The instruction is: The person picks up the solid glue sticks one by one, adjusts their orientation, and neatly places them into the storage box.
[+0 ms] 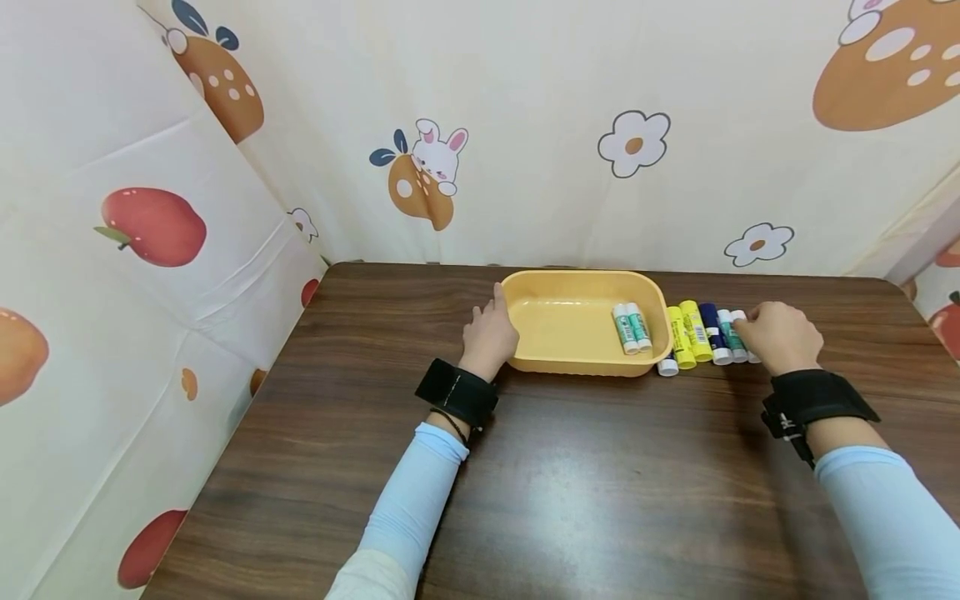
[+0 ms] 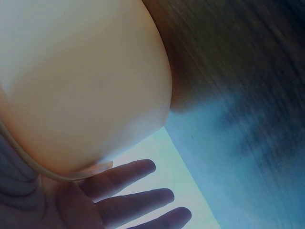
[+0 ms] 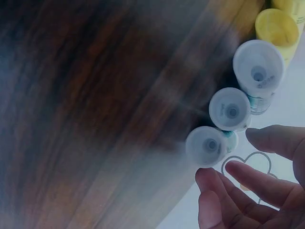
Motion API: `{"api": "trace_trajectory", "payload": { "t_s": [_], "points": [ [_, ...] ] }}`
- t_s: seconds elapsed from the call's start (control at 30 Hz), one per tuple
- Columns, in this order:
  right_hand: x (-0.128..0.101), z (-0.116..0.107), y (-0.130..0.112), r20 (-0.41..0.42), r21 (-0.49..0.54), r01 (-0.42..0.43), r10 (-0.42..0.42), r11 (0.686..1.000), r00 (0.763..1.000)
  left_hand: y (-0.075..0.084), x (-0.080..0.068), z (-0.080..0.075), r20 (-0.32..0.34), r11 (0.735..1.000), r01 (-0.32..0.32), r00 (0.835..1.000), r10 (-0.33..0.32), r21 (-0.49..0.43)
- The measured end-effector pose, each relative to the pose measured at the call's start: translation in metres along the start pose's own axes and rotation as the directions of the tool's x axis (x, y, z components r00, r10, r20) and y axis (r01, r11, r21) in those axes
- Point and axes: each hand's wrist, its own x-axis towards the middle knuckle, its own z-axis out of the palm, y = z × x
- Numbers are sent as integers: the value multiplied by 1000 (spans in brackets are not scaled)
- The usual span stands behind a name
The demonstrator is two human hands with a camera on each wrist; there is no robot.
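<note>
A yellow tray [image 1: 570,367] stands near the table's back edge, with two green-and-white glue sticks [image 1: 632,328] lying in its right part. My left hand [image 1: 489,335] rests against the tray's left end. In the left wrist view several of its fingers [image 2: 136,198] stretch out straight past the rim; the thumb is not visible there. Over the right end of a row of glue sticks is my right hand [image 1: 783,337]. Its thumb [image 3: 276,140] and bent fingers stand apart around the endmost small glue stick [image 3: 207,146]; a firm grip does not show.
Right of the tray the row holds yellow glue sticks [image 1: 695,332], a dark blue glue stick [image 1: 715,333] and small green-and-white ones. Another white-ended stick [image 1: 667,367] lies partly hidden by the tray. Behind the brown table [image 1: 585,483] hangs a printed curtain [image 1: 525,167].
</note>
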Motion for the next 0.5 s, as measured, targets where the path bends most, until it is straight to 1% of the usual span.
{"api": "trace_trajectory", "payload": {
  "t_s": [0.2, 0.5],
  "points": [
    [2, 2, 2, 58, -8, -39, 39, 999, 998, 0, 0, -1, 15, 1000, 9, 1000, -9, 2],
    [2, -2, 5, 109, 12, -48, 47, 999, 993, 2, 0, -2, 29, 1000, 22, 999, -21, -10]
  ]
}}
